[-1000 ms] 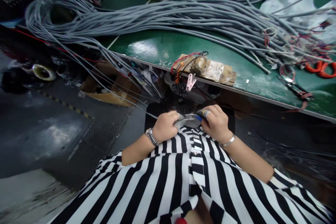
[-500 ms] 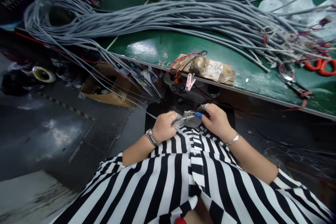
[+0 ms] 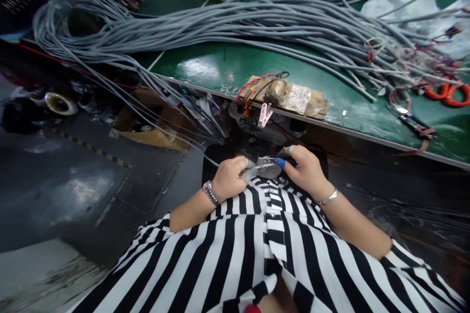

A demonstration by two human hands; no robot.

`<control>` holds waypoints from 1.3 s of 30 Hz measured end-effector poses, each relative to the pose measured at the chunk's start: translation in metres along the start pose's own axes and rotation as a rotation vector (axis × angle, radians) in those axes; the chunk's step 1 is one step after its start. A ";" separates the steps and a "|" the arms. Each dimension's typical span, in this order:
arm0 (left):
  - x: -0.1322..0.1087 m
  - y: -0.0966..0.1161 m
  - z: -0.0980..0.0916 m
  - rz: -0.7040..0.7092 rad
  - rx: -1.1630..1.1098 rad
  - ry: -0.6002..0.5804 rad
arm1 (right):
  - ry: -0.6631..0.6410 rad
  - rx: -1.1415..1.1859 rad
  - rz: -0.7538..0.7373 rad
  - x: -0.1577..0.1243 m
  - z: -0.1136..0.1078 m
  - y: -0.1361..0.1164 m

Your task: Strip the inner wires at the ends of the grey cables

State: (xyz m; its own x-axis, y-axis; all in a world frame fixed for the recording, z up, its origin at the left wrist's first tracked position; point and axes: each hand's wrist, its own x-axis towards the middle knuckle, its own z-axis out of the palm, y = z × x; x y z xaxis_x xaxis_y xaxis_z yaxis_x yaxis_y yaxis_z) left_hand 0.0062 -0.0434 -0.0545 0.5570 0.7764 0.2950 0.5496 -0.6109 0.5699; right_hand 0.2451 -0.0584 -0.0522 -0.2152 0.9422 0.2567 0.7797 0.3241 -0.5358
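Low over my lap, my left hand (image 3: pixel 232 174) is closed round a thin grey cable (image 3: pixel 210 158) that runs down from the bench at the left. A pale, stripped-looking end (image 3: pixel 265 165) of it stretches between my hands. My right hand (image 3: pixel 301 165) pinches that end between thumb and forefinger. Something blue covers my right thumb tip, and greyish wraps cover other fingertips. A tuft of fine pale strands lies between the hands, too small to make out well.
A green bench (image 3: pixel 198 66) carries a long bundle of grey cables (image 3: pixel 235 24). At its front edge sit a wooden block (image 3: pixel 316 102) and a pink clothespin (image 3: pixel 265 115). Pliers (image 3: pixel 413 120) and orange-handled scissors (image 3: pixel 457 94) lie right. A cardboard box (image 3: pixel 154 127) stands below.
My right hand has moved slightly right, away from the left, and more of the pale cable end shows between them. My left hand has stayed nearly still.
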 end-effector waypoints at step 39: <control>-0.003 -0.003 -0.001 -0.080 -0.049 0.001 | -0.052 -0.051 -0.070 0.002 -0.006 -0.005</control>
State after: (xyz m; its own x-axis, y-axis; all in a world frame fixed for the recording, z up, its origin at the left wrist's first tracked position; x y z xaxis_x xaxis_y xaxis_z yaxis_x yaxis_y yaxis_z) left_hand 0.0025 -0.0434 -0.0558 0.5117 0.8225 0.2483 0.5611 -0.5388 0.6284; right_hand 0.2451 -0.0590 -0.0442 -0.2988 0.9211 0.2495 0.7905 0.3853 -0.4761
